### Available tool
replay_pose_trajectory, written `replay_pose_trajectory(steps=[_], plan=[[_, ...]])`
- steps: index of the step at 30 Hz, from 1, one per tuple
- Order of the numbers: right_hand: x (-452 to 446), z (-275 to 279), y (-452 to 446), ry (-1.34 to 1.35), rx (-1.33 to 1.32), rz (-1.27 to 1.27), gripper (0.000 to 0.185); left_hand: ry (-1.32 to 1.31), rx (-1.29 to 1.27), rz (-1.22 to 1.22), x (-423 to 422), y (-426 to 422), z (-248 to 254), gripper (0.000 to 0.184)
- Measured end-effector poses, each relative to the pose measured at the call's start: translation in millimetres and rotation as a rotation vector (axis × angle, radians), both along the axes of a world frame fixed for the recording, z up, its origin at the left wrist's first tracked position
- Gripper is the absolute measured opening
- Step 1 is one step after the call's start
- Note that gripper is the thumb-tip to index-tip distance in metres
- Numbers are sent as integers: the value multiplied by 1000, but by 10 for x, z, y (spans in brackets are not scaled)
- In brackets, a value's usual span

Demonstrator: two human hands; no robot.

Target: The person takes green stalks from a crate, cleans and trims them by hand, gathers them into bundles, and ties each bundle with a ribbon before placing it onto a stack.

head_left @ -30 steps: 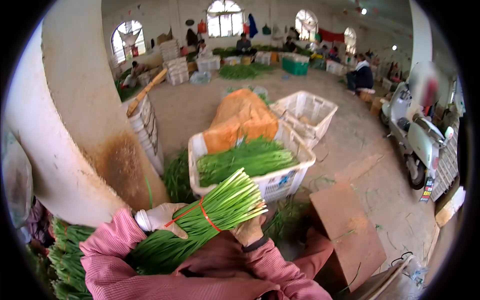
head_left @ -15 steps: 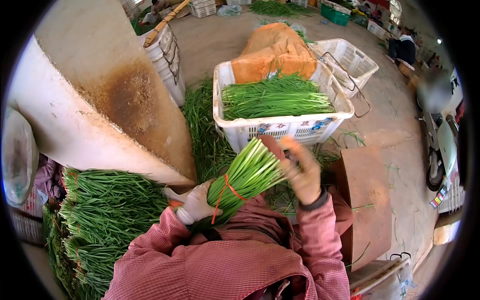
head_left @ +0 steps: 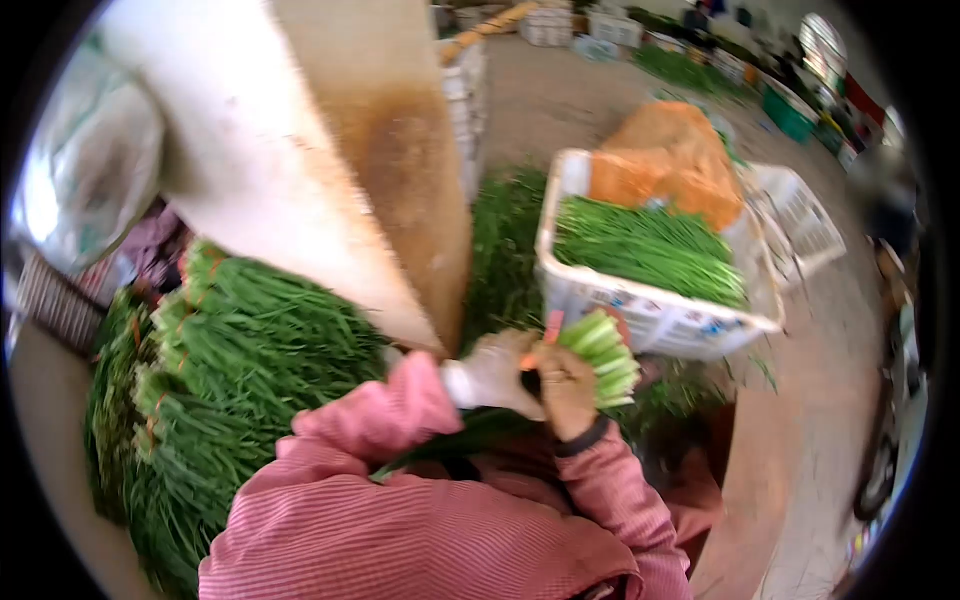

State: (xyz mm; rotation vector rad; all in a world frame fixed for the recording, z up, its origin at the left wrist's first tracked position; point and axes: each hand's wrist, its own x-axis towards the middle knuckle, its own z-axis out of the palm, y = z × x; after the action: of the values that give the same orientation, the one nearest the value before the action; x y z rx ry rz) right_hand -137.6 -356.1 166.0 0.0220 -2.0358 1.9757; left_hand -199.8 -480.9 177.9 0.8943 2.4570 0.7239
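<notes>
A bunch of green chives (head_left: 605,362) with pale cut ends lies across my lap, its ends pointing right. My left hand (head_left: 495,375), in a whitish glove, is closed around the middle of the bunch. Pressed against it, my right hand (head_left: 567,390) wraps the bunch just behind the cut ends. A bit of orange tie shows between the hands; the rest is hidden under the fingers. The leaves trail left beneath my left sleeve. To my left, tied bunches of chives (head_left: 270,345) are stacked in a tall pile.
Ahead to the right stands a white plastic crate (head_left: 655,298) holding loose chives (head_left: 645,245) and an orange sack (head_left: 670,165). Another white crate (head_left: 815,215) stands behind it. A wall edge (head_left: 415,230) rises just ahead on the left. Loose chives (head_left: 510,240) lie on the floor beside it.
The view has swung left. My right hand, raised and apart from the bunch before, has come down and closed on it. The bunch has tipped from upright-leaning to nearly level.
</notes>
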Motion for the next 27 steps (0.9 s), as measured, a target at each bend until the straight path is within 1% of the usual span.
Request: replay_pose_trajectory(steps=[1, 2, 3, 4, 5, 6, 8, 9, 10, 11, 12, 13, 14, 16, 17, 18, 19, 20, 22, 23, 24, 25, 26, 27], plan=[[-49, -76, 37, -64, -128, 13, 25, 207, 3, 122, 76, 66, 11, 105], [-56, -21, 42, -161, -319, -3, 26, 416, -11, 239, 167, 126, 1, 103], [-80, 94, 16, -208, -400, -19, 27, 322, -116, 218, 211, 159, -44, 101], [-114, 88, -32, -184, -563, -18, 29, 213, -211, 200, 261, 178, -98, 99], [-148, 65, -85, -195, -595, -22, 29, 278, -146, 228, 359, 190, -119, 99], [-203, 10, -140, -174, -599, 19, 28, 345, -82, 249, 437, 197, -139, 99], [-264, -16, -208, -240, -512, 41, 29, 367, -78, 244, 477, 196, -199, 99], [-257, 89, -256, -264, -519, 103, 30, 348, -94, 263, 490, 181, -157, 99], [-244, 177, -291, -289, -523, 154, 31, 346, -164, 243, 495, 169, -107, 92], [-257, 183, -340, -320, -451, 139, 33, 459, -134, 302, 504, 186, -232, 82], [-280, 125, -337, -323, -445, 156, 33, 573, -105, 354, 508, 218, -346, 73], [-313, 26, -306, -300, -356, 191, 33, 573, -107, 369, 460, 257, -451, 73], [-326, 35, -324, -277, -268, 223, 33, 530, -222, 320, 417, 286, -494, 64], [-298, 95, -296, -304, -283, 249, 32, 473, -336, 271, 361, 329, -672, 56], [-291, 109, -266, -318, -244, 243, 32, 672, -103, 340, 333, 336, -820, 51], [-286, 106, -247, -331, -205, 235, 32, 865, 138, 403, 358, 281, -639, 46], [-285, 50, -257, -341, -276, 200, 30, 262, -126, 272, 300, 289, -393, 52], [-260, 49, -261, -348, -278, 193, 30, 254, -126, 266, 248, 266, -384, 52], [-200, 66, -280, -271, -235, 204, 28, 232, -131, 226, 185, 242, -430, 49], [-179, 52, -262, -221, -188, 226, 28, 284, -219, 217, 156, 239, -446, 46], [-133, 42, -241, -228, -187, 217, 28, 278, -216, 208, 99, 277, -616, 46], [-64, 43, -225, -244, -165, 263, 28, 236, -158, 273, 2, 337, -884, 40], [9, 55, -215, -261, -146, 307, 28, 192, -103, 336, -11, 351, -881, 34], [97, 98, -210, -298, -117, 309, 26, 97, -67, 337, -41, 335, -837, 40]])
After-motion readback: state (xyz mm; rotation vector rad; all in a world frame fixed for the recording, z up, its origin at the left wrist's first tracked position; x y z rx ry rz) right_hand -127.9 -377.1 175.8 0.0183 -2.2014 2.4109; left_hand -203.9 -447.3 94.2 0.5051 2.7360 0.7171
